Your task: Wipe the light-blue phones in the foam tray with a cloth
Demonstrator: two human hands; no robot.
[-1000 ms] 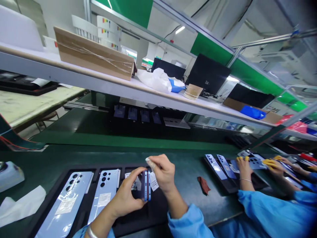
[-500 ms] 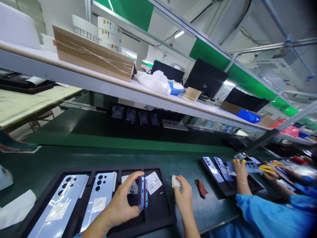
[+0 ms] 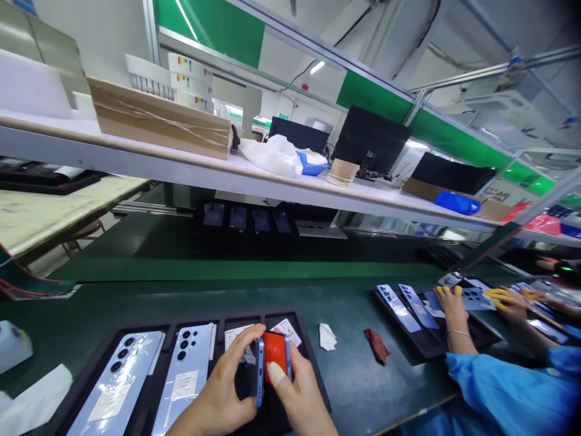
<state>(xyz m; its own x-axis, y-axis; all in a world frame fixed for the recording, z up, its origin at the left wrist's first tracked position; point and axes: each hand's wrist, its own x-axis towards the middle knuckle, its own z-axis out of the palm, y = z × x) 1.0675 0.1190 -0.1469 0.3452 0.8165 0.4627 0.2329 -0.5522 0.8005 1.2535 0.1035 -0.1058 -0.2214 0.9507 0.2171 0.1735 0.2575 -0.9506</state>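
Both hands are in use, each gripping a separate item above the black tray (image 3: 167, 350). Left hand (image 3: 227, 387) pinches a slim blue-edged phone (image 3: 260, 376) between thumb and fingers, standing nearly edge-on to view. Right hand (image 3: 302, 393) grips a blue-edged piece with a red face (image 3: 275, 346), thumb against the red, just beside the phone; whether the two touch cannot be determined. Two light blue phones (image 3: 129, 372) bearing white labels lie in the tray's left compartments. On the dark green counter (image 3: 354, 387), right of the tray, lie a crumpled white scrap (image 3: 327, 337) and, beyond it, a dark red scrap (image 3: 377, 346). Farther right, a co-worker's hand (image 3: 455, 312) with yellow-covered fingertips is at a second tray (image 3: 429, 351). Above the counter, a shelf (image 3: 195, 171) carries a cardboard box (image 3: 163, 124) and monitors (image 3: 370, 142).
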